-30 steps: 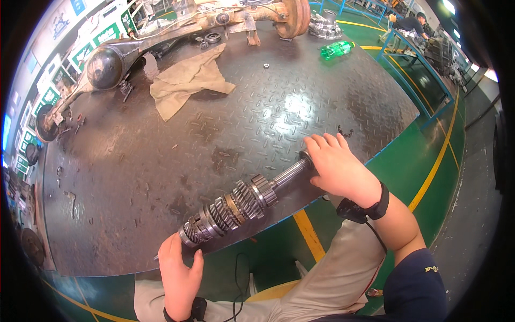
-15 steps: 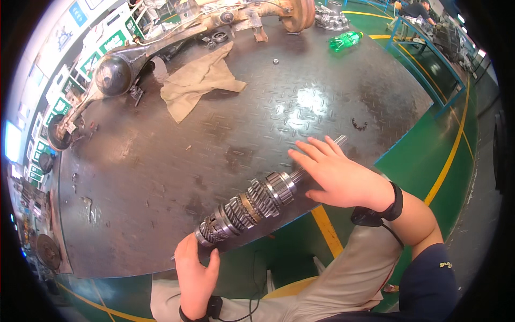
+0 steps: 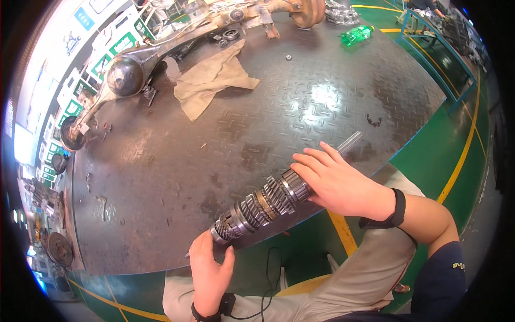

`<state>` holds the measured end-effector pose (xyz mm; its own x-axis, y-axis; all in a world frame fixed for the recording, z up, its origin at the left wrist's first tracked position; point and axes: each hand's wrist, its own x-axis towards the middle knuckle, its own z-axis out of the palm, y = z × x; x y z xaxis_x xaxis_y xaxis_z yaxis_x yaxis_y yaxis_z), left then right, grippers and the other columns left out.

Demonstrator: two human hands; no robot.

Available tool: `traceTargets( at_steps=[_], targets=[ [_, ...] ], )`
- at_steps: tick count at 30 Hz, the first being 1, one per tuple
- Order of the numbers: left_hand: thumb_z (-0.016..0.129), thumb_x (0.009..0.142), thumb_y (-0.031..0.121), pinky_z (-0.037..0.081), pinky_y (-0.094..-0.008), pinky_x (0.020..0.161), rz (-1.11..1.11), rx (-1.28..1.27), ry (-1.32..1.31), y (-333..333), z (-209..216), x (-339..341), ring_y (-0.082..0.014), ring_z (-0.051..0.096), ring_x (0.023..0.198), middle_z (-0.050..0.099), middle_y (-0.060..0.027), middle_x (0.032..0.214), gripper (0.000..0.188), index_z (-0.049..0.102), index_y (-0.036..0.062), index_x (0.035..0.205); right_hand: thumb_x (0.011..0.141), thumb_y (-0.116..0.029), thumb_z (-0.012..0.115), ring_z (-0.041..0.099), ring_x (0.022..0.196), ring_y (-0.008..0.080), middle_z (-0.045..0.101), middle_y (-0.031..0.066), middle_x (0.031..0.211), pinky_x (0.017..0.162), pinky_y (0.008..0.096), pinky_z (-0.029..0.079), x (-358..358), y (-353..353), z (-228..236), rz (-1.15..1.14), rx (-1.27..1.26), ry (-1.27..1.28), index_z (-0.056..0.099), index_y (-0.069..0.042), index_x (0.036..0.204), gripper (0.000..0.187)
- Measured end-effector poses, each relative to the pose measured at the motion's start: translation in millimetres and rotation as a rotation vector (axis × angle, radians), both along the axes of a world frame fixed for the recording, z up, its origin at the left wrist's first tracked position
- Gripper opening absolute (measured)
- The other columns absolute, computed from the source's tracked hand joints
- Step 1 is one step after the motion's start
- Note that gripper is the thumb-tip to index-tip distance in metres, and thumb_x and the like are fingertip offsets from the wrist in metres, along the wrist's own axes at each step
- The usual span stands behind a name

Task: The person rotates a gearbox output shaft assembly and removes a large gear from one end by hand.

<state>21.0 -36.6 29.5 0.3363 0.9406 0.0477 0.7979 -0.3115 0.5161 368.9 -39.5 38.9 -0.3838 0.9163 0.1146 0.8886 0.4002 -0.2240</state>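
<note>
A steel transmission gear shaft (image 3: 260, 208) lies slantwise near the table's front edge, carrying several helical gears and a bronze-coloured ring. Its bare splined end (image 3: 350, 141) points to the far right. My left hand (image 3: 211, 271) is at the near-left end, fingers round the end collar and thumb on the near side. Across the shaft, just right of the toothed sleeve (image 3: 296, 185), my right hand (image 3: 343, 185) rests with its fingers over the top. The thumb of that hand is mostly hidden beneath. Both wrists wear black bands.
The dark metal table (image 3: 171, 145) bears a brown cloth (image 3: 212, 80), a rusty axle housing (image 3: 126, 75), a green bottle (image 3: 357, 35), a small nut (image 3: 288, 57) and a dark curved clip (image 3: 374, 119). A blue frame (image 3: 437, 59) stands beyond the right edge. My legs are under the front edge.
My right hand has come down from above the splined end onto the shaft, closer to the toothed sleeve. My left hand stays at the near-left end. The whole view has shifted slightly.
</note>
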Motion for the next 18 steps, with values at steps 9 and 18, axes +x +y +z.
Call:
traceTargets(
  at_steps=[9, 18],
  targets=[
    [0.080, 0.082, 0.007, 0.048, -0.0513, 0.103, -0.006, -0.014, 0.000, 1.4, 1.8, -1.3, -0.0466, 0.061, 0.116, 0.067, -0.0262, 0.122, 0.052, 0.063, -0.0069, 0.129, 0.077, -0.003, 0.084, 0.057, 0.132, 0.0404, 0.061, 0.0192, 0.138, 0.113, 0.0494, 0.046, 5.2, 9.9, 10.5, 0.067, 0.019, 0.291, 0.055, -0.002, 0.129, 0.060],
    [0.079, 0.081, 0.006, 0.051, -0.0488, 0.098, 0.011, 0.075, -0.005, 0.1, -1.0, 0.8, -0.0464, 0.065, 0.109, 0.069, -0.0255, 0.115, 0.044, 0.064, -0.0049, 0.120, 0.078, -0.001, 0.085, 0.063, 0.120, 0.0395, 0.067, 0.0162, 0.126, 0.107, 0.0476, 0.051, 13.0, 10.3, 2.3, 0.066, -0.054, 0.380, 0.044, -0.005, 0.157, 0.089]
  ],
)
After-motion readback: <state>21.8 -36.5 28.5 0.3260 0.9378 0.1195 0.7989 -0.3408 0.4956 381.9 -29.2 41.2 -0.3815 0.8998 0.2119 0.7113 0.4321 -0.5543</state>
